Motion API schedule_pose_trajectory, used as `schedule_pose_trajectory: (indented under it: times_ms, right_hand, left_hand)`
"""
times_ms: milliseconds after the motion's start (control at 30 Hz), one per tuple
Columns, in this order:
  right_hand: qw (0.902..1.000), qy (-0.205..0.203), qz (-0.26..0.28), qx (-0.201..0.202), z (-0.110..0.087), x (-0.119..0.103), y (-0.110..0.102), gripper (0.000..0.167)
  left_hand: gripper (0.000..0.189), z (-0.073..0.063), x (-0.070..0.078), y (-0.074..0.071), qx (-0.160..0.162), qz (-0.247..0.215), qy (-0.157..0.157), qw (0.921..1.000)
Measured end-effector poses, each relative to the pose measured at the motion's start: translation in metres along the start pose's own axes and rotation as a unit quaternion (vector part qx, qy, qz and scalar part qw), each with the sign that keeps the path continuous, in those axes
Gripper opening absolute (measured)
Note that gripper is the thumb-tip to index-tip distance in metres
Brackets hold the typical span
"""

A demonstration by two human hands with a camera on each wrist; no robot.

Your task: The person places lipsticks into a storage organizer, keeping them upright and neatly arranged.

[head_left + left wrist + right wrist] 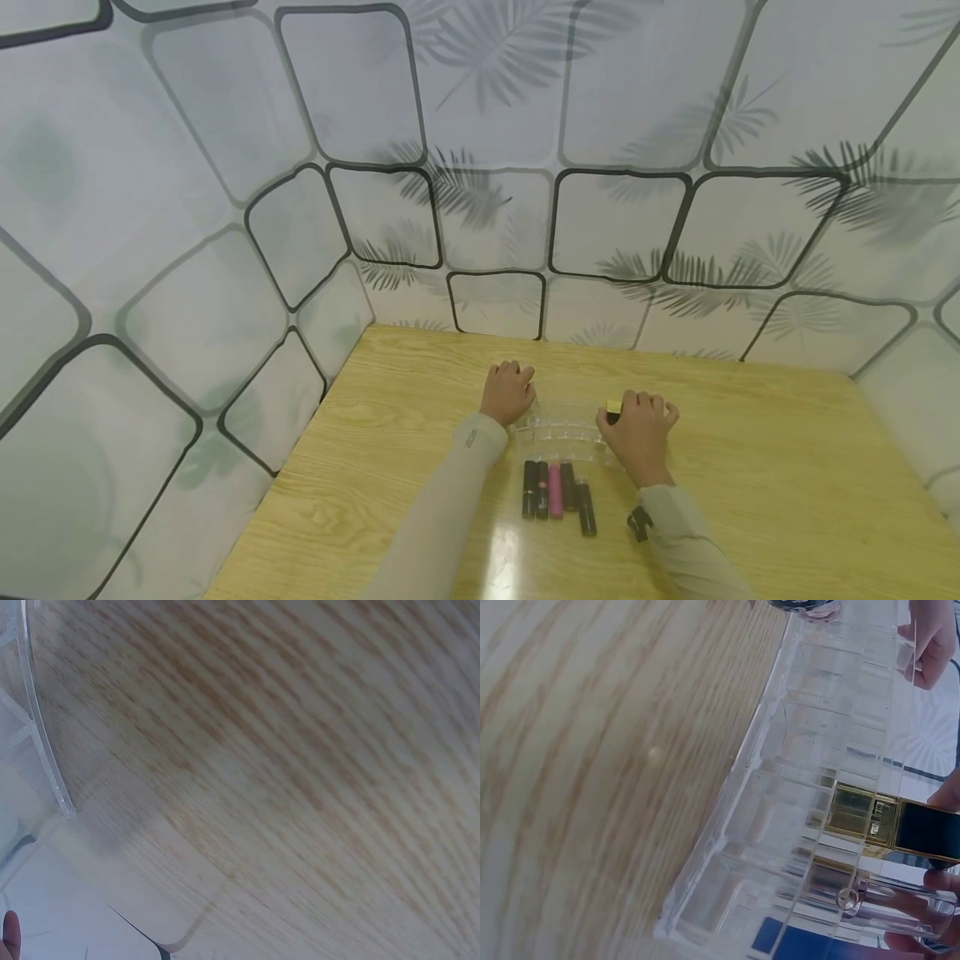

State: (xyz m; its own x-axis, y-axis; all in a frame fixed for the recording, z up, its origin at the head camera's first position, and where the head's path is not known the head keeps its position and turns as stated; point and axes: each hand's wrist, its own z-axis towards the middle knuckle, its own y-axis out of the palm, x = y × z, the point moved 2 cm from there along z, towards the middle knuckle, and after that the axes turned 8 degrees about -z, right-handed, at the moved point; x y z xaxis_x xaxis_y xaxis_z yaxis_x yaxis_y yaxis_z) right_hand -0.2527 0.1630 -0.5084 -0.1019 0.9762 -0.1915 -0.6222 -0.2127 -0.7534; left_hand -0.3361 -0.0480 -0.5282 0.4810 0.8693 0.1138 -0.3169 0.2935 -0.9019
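Note:
A clear stepped lipstick organizer (566, 431) sits on the table between both hands. My left hand (508, 392) grips its left end; in the right wrist view the fingers (930, 664) of that hand curl at the organizer's far edge. At the right end, my right hand (639, 433) pinches a square gold-and-black lipstick (862, 819) by its black part, over the back row. Beside this lipstick stand a clear lip gloss tube (877, 896) and a blue tube (799, 943), close to the lower fingers. The left wrist view catches only an edge of the organizer (41, 742).
Several lipsticks lie side by side in front of the organizer, among them a pink one (556, 492) and a slightly apart black one (587, 507). The wooden table (375, 433) meets a patterned curtain-like wall (495, 304) behind.

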Motion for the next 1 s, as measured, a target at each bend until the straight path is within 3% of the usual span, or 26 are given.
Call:
schedule_pose_trajectory:
  times_ms: [400,833,1000]
  right_hand:
    - [0.9984,-0.035,-0.036,0.025,0.000,0.001,-0.004,0.040]
    - [0.9897,-0.124,0.015,0.070,-0.003,-0.004,-0.018,0.033]
    - [0.9806,-0.170,0.031,0.092,-0.002,0.006,-0.022,0.028]
  left_hand:
    - [0.010,0.000,0.002,-0.004,-0.005,-0.006,-0.004,1.0000]
    - [0.011,0.002,0.000,0.001,0.004,0.003,-0.002,1.0000]
    - [0.011,0.002,0.000,0.001,0.003,0.001,-0.001,1.0000]
